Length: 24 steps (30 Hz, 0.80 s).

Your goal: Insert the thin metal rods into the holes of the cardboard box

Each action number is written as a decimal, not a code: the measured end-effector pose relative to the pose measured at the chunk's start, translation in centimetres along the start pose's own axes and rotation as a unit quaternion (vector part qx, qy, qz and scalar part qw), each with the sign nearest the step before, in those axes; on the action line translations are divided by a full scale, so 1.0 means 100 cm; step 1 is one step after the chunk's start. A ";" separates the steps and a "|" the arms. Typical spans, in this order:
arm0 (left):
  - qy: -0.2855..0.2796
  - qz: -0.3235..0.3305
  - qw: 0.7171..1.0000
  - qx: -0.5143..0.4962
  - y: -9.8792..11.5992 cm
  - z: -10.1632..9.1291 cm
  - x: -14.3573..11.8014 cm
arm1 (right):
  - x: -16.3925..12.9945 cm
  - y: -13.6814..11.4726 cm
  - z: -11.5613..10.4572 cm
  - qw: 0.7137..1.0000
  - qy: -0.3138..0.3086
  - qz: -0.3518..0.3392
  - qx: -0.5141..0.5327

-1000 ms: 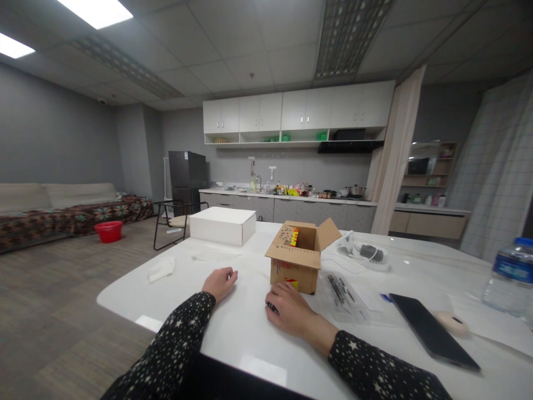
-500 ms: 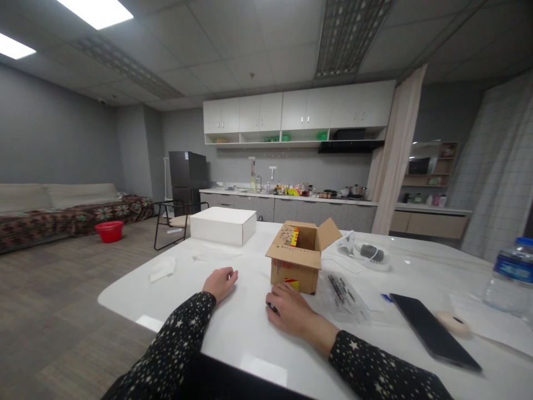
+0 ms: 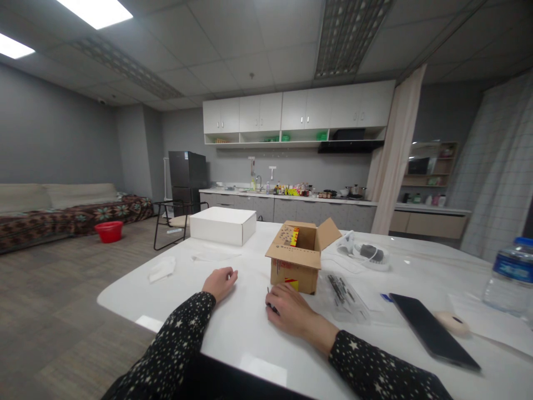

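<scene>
Right hand (image 3: 291,312) curled on a small dark item, touching the cardboard box (image 3: 300,256) just beyond; left hand (image 3: 220,282) loosely curled, empty, farther off.

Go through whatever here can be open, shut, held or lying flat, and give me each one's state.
Cardboard box: flaps open, upright.
White box: lid shut.
Water bottle: upright.
Tablet: flat, screen dark.
Left hand: loosely curled, holding nothing.
Right hand: resting on a small dark object; grip unclear.
</scene>
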State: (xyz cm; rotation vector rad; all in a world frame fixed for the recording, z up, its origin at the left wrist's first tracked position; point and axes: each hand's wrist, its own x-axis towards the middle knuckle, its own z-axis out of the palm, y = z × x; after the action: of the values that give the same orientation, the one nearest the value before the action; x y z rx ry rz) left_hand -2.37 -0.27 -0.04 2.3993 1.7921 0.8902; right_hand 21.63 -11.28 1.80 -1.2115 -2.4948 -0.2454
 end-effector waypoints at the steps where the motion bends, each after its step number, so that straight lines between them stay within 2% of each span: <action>1: 0.001 -0.001 1.000 -0.001 0.000 0.000 0.000 | 0.000 0.000 0.000 1.000 -0.001 -0.001 0.000; 8: 0.000 -0.002 1.000 -0.002 0.001 -0.001 0.000 | 0.000 0.001 0.003 1.000 0.013 -0.002 0.010; 15: 0.003 0.001 1.000 0.000 -0.003 0.003 0.002 | 0.001 0.005 0.009 0.998 0.027 -0.040 0.029; 24: 0.002 -0.001 1.000 -0.006 -0.002 0.002 0.001 | 0.000 0.002 0.004 0.998 0.014 -0.038 0.057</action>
State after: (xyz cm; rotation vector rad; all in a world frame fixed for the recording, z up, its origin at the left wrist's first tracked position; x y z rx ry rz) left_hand -2.42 -0.07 -0.20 2.3898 1.7852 0.9040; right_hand 21.66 -11.06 1.48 -1.0620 -2.4976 -0.1357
